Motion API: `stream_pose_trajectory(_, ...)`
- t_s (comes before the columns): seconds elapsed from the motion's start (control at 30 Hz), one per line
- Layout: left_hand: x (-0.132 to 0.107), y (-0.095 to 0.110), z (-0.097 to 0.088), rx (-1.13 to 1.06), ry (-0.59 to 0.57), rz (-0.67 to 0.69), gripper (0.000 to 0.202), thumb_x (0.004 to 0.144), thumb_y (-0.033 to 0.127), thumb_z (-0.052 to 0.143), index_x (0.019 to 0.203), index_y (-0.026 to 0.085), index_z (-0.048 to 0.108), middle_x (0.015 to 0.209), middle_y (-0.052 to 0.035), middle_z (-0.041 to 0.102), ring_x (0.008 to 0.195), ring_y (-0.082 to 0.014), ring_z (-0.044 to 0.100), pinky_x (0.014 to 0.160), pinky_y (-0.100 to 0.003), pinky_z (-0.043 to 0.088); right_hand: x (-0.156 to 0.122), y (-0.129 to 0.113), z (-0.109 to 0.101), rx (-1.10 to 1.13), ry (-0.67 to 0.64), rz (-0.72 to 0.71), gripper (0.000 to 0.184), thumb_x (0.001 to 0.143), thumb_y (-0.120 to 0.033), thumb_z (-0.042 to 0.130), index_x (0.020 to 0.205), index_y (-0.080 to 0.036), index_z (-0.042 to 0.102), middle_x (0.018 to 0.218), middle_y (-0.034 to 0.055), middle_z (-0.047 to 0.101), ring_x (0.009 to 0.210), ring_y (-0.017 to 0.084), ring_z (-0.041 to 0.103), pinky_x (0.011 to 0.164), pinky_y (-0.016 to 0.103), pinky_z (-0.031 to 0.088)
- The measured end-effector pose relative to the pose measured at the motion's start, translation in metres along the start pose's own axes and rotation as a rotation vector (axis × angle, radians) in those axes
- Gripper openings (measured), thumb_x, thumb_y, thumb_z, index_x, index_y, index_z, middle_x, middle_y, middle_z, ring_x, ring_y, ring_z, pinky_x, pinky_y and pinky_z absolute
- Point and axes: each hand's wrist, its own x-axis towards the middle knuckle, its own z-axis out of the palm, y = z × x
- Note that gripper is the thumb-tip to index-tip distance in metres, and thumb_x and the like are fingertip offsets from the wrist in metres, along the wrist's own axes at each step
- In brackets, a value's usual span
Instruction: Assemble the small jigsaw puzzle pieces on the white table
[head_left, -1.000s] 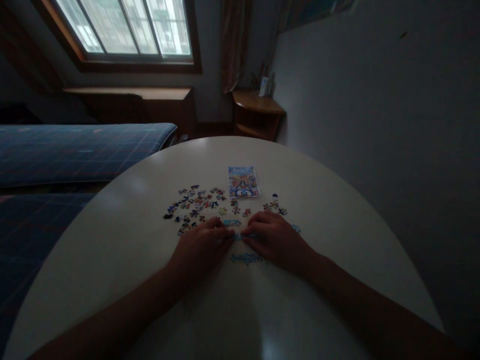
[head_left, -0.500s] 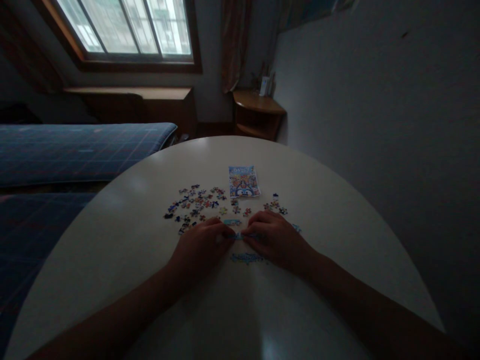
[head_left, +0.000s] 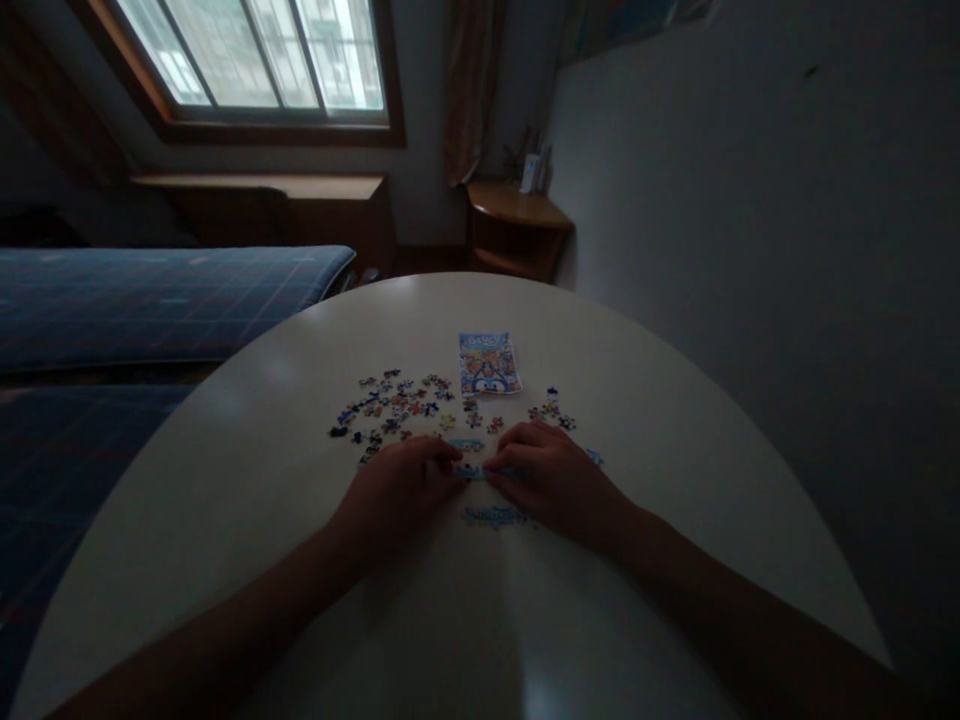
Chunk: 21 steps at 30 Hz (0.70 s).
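Note:
Between my hands lies a short strip of joined blue puzzle pieces (head_left: 471, 471), low over the table. My left hand (head_left: 401, 487) holds its left end, thumb at the near edge and forefinger at the far edge. My right hand (head_left: 551, 480) pinches the right end, its fingers covering part of it. Just beyond is another small joined strip (head_left: 466, 444). Nearer to me lies a longer blue joined strip (head_left: 499, 516), partly under my right hand's shadow. Loose puzzle pieces (head_left: 394, 403) are spread beyond my left hand.
A picture sheet or packet with a cartoon penguin (head_left: 490, 363) lies past the hands on the round white table (head_left: 637, 380). A few pieces (head_left: 553, 412) sit beyond my right hand, and a blue piece (head_left: 594, 456) beside it. A mattress (head_left: 172, 300) stands left of the table.
My left forefinger has lifted and drawn slightly back from the strip, so more of the strip shows. My right hand stays almost still.

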Motion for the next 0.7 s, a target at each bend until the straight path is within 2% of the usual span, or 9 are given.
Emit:
stream_pose_trajectory(0.17, -0.0009, -0.0026, 0.0026, 0.031, 0.019, 0.033, 0.023, 0.084, 0.03, 0.064, 0.105, 0.025, 0.073, 0.097, -0.0027, 0.071, 0.078, -0.0188, 0.064, 0.077, -0.032, 0.05, -0.0002, -0.0005, -0.0013, 0.002, -0.005, -0.002, 0.009, 0.084, -0.021, 0.07, 0.093, -0.021, 0.072, 0.099, 0.0067, 0.069, 0.097, 0.022, 0.062, 0.09, 0.04, 0.048)
stream_pose_trajectory(0.33, 0.0003, 0.0003, 0.0029, 0.04, -0.02, 0.008, 0.019, 0.087, 0.029, 0.062, 0.101, 0.027, 0.074, 0.101, -0.0026, 0.069, 0.083, -0.0199, 0.065, 0.08, -0.034, 0.049, -0.0001, -0.0004, -0.0007, -0.006, -0.006, 0.007, 0.015, 0.085, -0.022, 0.069, 0.1, -0.021, 0.072, 0.102, 0.0074, 0.069, 0.099, 0.023, 0.062, 0.091, 0.041, 0.047)
stream_pose_trajectory(0.47, 0.0005, 0.0031, 0.0016, 0.051, -0.024, 0.0, 0.017, 0.086, 0.029, 0.063, 0.099, 0.024, 0.073, 0.102, -0.0033, 0.068, 0.081, -0.0198, 0.064, 0.077, -0.033, 0.048, 0.0006, 0.0, 0.0, -0.019, -0.004, -0.023, 0.02, 0.088, -0.023, 0.066, 0.106, -0.027, 0.073, 0.097, 0.0056, 0.069, 0.095, 0.021, 0.062, 0.09, 0.039, 0.047)
stream_pose_trajectory(0.57, 0.0, 0.0034, 0.0013, 0.046, 0.001, 0.001, 0.016, 0.084, 0.028, 0.064, 0.097, 0.023, 0.072, 0.097, -0.0026, 0.069, 0.077, -0.0189, 0.063, 0.073, -0.031, 0.048, 0.0009, -0.0003, -0.0008, -0.029, -0.016, -0.03, 0.017, 0.087, -0.023, 0.067, 0.1, -0.029, 0.075, 0.094, 0.0047, 0.068, 0.092, 0.02, 0.062, 0.088, 0.038, 0.046)
stream_pose_trajectory(0.7, 0.0002, -0.0004, 0.0025, 0.0, 0.011, -0.014, 0.013, 0.084, 0.027, 0.062, 0.092, 0.025, 0.072, 0.081, 0.0002, 0.07, 0.068, -0.0171, 0.062, 0.066, -0.028, 0.045, 0.0002, 0.0, -0.0016, -0.016, -0.01, -0.032, 0.016, 0.087, -0.023, 0.068, 0.101, -0.028, 0.075, 0.095, 0.0046, 0.068, 0.092, 0.02, 0.062, 0.086, 0.037, 0.046)
